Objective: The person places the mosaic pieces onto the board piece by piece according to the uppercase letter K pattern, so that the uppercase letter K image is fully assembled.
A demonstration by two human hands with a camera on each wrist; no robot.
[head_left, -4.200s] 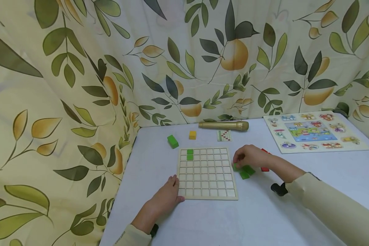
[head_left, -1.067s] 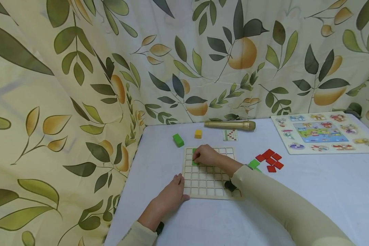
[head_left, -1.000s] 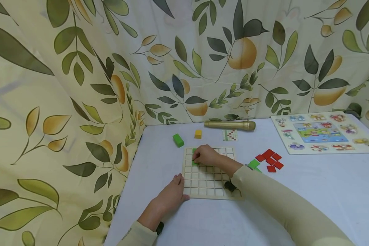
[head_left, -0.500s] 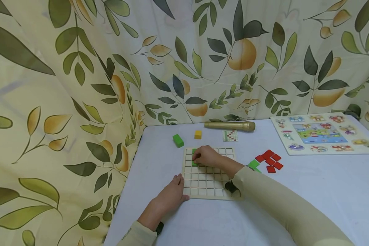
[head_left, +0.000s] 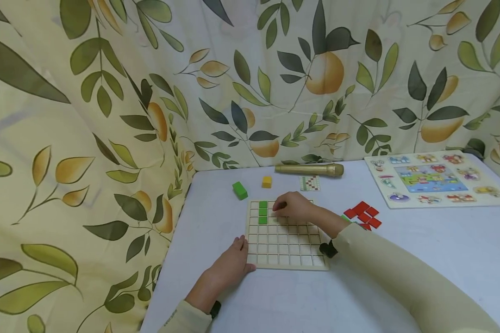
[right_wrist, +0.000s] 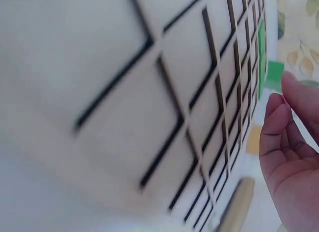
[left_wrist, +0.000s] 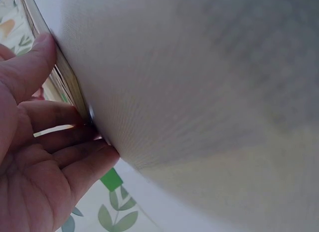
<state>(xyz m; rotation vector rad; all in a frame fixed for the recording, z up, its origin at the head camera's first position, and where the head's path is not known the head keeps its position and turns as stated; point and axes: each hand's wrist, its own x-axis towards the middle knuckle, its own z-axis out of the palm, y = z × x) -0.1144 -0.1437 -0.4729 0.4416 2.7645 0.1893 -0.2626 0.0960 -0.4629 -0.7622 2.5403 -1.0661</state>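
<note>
A pale wooden grid board [head_left: 283, 267] lies on the white table, with three green square tiles [head_left: 263, 212] in a column near its upper left. My left hand [head_left: 230, 263] touches the lower left corner, its fingers along the left edge and its thumb at the near edge. Over the board's top rows, just right of the tiles, is my right hand [head_left: 295, 206]. In the right wrist view its fingers curl loosely, thumb tip close to the forefinger, and no tile shows between them. Several red tiles [head_left: 363, 213] lie right of the board; the right sleeve partly hides a green tile [head_left: 345, 217].
Behind the board are a green block [head_left: 240, 190], a yellow block [head_left: 266, 181], a small patterned card [head_left: 310, 183] and a gold microphone-shaped stick [head_left: 309, 169]. A picture puzzle board [head_left: 437, 200] lies at the back right. Leaf-printed curtains [head_left: 250, 83] hang behind the table.
My right hand picked at the green tiles on the right, then came over the green column. It has now drawn back rightward, showing three tiles instead of two. The left hand stays at the corner.
</note>
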